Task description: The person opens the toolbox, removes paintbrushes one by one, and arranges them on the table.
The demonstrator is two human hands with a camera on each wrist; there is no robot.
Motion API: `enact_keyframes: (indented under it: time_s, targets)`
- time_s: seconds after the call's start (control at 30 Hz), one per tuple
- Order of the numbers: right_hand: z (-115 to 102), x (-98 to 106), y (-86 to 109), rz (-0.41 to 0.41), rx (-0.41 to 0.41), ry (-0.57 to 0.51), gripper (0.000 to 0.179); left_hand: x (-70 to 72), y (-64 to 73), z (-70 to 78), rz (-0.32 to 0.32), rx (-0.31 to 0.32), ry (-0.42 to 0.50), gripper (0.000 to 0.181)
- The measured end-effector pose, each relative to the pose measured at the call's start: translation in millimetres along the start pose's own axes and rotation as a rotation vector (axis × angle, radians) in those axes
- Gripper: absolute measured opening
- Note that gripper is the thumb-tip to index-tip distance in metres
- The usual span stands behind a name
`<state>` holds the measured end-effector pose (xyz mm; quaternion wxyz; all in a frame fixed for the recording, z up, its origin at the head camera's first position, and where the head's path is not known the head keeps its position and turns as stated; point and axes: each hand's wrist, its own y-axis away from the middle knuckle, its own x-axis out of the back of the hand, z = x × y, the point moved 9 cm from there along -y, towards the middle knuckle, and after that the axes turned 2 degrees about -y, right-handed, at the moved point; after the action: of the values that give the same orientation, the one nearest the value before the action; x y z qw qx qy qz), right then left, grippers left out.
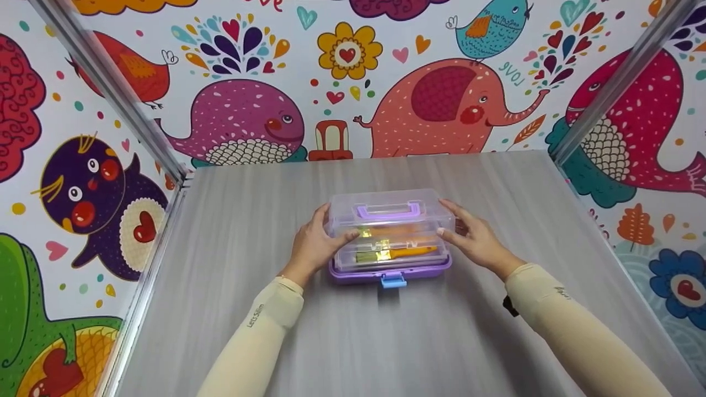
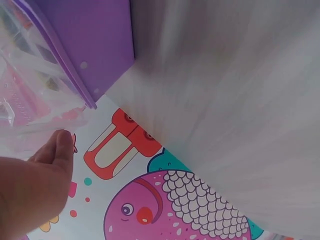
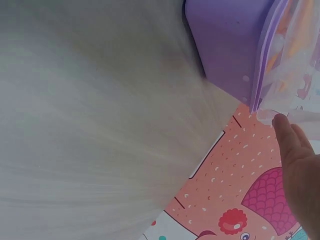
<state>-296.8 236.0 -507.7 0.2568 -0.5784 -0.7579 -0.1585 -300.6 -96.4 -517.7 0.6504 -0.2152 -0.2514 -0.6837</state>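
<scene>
A storage box with a purple base (image 1: 353, 279) and a clear lid (image 1: 342, 205) stands on the table. On top of the lid lies a purple handle (image 1: 389, 211), and a blue latch (image 1: 393, 281) juts out from the front. Through the clear plastic shows a paintbrush (image 1: 413, 252) with an orange handle. My left hand (image 1: 318, 242) holds the lid's left side, thumb on the front. At the right side my right hand (image 1: 479, 241) grips the lid between thumb and fingers. Both wrist views show fingers near the lid's back edge, with contact partly hidden.
The grey wood-grain table (image 1: 231, 331) meets a printed back wall (image 1: 331, 182) with cartoon animals. Metal posts (image 1: 118, 94) rise at the back corners, and printed side panels flank the table.
</scene>
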Motion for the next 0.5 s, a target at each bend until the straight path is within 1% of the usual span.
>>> enact_keyframes:
  time_s: [0.07, 0.2, 0.27, 0.33, 0.4, 0.5]
  targets:
    - [-1.3, -0.8, -0.8, 0.008, 0.026, -0.017, 0.072, 1.0, 0.2, 0.2, 0.002, -0.012, -0.005, 0.117]
    - [-4.9, -0.2, -2.5, 0.026, 0.073, -0.017, 0.067, 2.9, 0.8, 0.5, 0.001, -0.040, 0.000, 0.113]
    - [-6.2, -0.1, -3.2, 0.025, 0.081, -0.018, 0.065, 3.1, 1.4, -0.1, -0.010, -0.051, 0.034, 0.108]
    - [-5.9, -0.2, -3.7, 0.022, 0.070, -0.019, 0.065, 2.8, 2.0, -1.6, -0.024, -0.067, 0.079, 0.103]
    - [-5.9, 0.3, -3.9, 0.022, 0.057, -0.027, 0.065, 2.6, 2.0, -2.2, -0.038, -0.108, 0.138, 0.096]
    - [-5.3, 2.0, -3.5, 0.034, 0.030, -0.024, 0.064, 3.7, 3.1, -0.8, -0.048, -0.215, 0.211, 0.088]
